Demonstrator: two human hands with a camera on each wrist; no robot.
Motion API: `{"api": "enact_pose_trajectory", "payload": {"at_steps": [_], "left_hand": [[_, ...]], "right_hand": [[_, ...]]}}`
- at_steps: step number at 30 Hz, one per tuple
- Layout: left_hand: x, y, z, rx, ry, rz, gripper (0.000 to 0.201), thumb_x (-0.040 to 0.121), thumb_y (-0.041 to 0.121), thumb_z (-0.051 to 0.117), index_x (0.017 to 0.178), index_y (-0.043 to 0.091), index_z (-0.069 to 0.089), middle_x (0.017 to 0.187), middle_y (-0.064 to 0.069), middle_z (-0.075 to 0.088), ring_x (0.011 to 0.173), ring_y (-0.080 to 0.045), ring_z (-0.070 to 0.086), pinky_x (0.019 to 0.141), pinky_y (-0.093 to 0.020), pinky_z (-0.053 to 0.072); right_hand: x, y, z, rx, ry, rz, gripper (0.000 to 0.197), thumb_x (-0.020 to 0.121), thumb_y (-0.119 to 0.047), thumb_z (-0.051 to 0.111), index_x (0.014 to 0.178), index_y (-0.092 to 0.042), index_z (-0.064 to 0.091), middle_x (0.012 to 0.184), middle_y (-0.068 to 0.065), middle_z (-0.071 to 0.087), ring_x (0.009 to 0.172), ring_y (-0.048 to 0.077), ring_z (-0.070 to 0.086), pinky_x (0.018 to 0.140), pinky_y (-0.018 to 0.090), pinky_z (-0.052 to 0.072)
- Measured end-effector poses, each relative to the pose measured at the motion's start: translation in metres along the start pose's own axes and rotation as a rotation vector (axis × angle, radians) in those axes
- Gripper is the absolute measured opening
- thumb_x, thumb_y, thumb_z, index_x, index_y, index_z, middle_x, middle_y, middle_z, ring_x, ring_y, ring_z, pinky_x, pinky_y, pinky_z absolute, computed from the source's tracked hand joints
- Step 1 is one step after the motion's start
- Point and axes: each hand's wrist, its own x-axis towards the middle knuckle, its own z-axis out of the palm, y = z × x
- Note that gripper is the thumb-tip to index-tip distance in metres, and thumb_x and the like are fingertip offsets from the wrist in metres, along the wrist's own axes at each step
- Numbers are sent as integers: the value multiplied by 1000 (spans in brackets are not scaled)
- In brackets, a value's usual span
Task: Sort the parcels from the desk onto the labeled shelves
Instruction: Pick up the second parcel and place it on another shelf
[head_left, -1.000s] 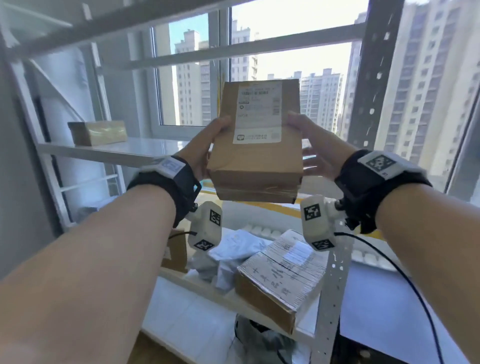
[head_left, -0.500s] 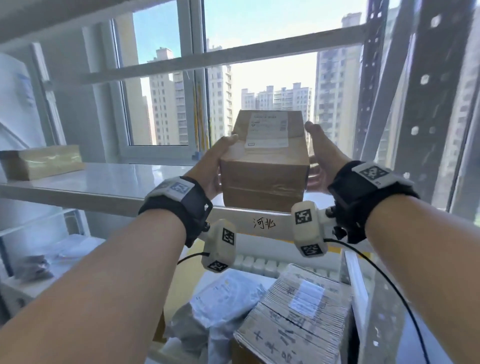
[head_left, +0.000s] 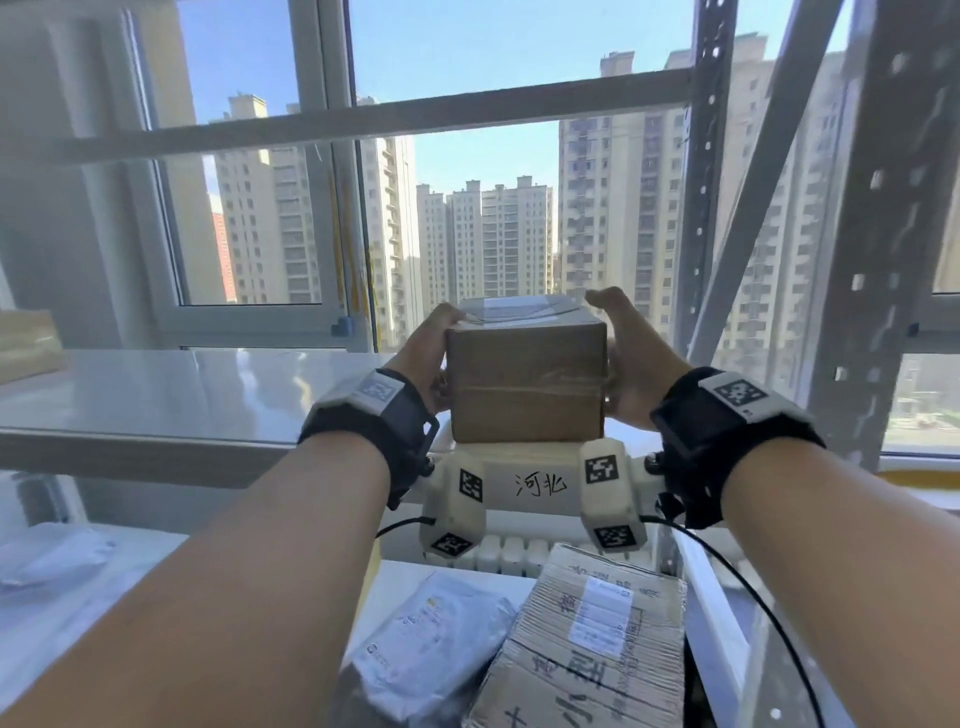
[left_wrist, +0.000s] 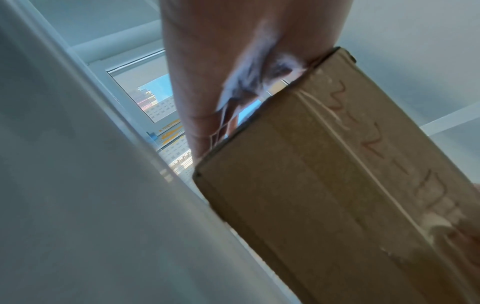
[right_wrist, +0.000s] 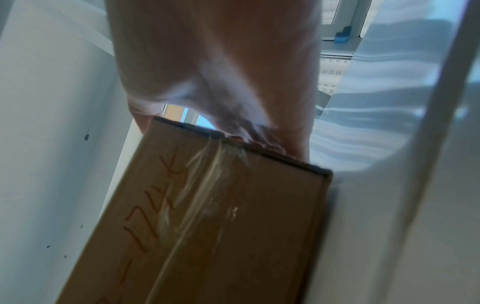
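Fingers and thumb of the left hand (head_left: 423, 353) curl over the left top edge of the cardboard parcel (head_left: 527, 382); those of the right hand (head_left: 631, 364) wrap its right side, thumb raised above the top corner. Both hands thus clasp the parcel between them. In the wrist views the palms press flat on its end faces, and handwriting runs along the taped underside.

The parcel sits at the front lip of the labeled shelf (head_left: 171, 384), directly above the handwritten shelf label (head_left: 540, 484). Whether its base rests fully on the shelf or only on the lip cannot be told.

Risk 1: released here, the parcel may overhang the lip and tip forward; below the label lie a larger taped box (head_left: 597, 639) and a grey poly mailer (head_left: 431, 644), onto which it would drop.

Risk 2: pushed further in, the right hand nears the perforated upright (head_left: 701, 208), right of the label; knuckles or wrist camera could catch it.

Risk 3: the glossy shelf surface may let the parcel slide askew.

Far left of the label, another box (head_left: 28, 343) sits on the same shelf.
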Motion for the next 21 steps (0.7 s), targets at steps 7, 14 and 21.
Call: {"api": "enact_pose_trajectory", "payload": {"at_steps": [7,14,21], "left_hand": [[9,-3,-2,-44,-83,-51,62,55,53,64,109,22,64,86,-6,56,82,-24,57,79,-35,48],[9,0,-2,-46,-98,-85,26,66,47,60,75,23,56,72,0,49,84,-20,49,84,-37,40],[1,3,-1,29,-69,-71,28,88,44,51,73,21,52,64,-1,46,58,-17,49,58,-29,47]], "right_hand": [[10,8,5,18,40,-41,57,73,-54,61,118,-18,59,108,9,60,101,28,62,90,38,54],[5,9,10,26,129,-52,41,86,-55,52,107,-20,54,83,2,58,77,21,61,53,25,48],[-1,10,14,22,184,-55,38,89,-55,50,101,-20,56,88,5,58,93,26,60,78,35,51]]}}
